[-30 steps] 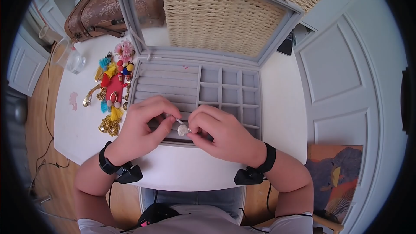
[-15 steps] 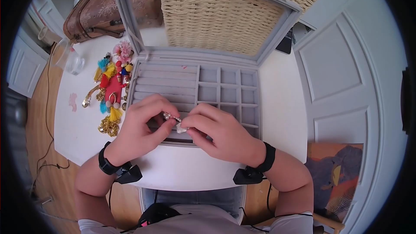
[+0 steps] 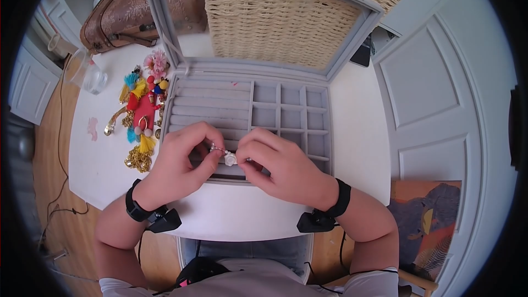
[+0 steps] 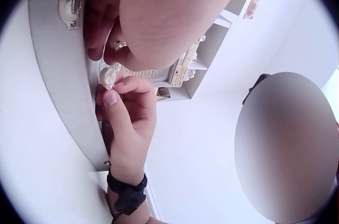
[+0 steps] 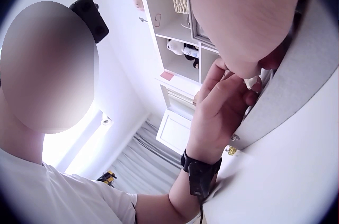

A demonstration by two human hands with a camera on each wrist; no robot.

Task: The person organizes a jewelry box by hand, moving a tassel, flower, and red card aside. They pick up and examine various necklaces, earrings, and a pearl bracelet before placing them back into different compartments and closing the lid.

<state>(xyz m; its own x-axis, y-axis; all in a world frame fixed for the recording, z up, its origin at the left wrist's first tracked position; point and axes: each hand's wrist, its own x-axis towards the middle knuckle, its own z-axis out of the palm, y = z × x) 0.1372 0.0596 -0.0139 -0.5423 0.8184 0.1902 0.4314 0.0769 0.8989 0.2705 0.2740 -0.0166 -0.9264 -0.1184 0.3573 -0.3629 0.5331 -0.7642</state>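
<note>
Over the front of a grey jewellery box (image 3: 331,154), my hands hold a short string of small pearly beads with a white flower (image 3: 230,159). My left hand (image 3: 184,157) pinches the beaded end between thumb and forefinger. From the other side, my right hand (image 3: 280,162) pinches the string right by the flower, its other fingers curled. The left wrist view shows the pale flower (image 4: 108,77) at the right thumb's tip. Part of the string is hidden behind the fingers. Beneath the hands lie the box's padded ring rolls (image 3: 212,102) and square compartments (image 3: 291,96).
The box's glass lid (image 3: 379,19) stands raised at the back, a woven basket (image 3: 286,22) behind it. Left of the box lie gold chains (image 3: 138,160), coloured tassels and a pink flower ornament (image 3: 157,63). A brown case (image 3: 121,19) and a clear cup (image 3: 96,81) stand farther left.
The white flower has turned between the fingers; it looked edge-on half a second ago and now faces up. The right fingers have shifted slightly off it. The left hand has hardly moved.
</note>
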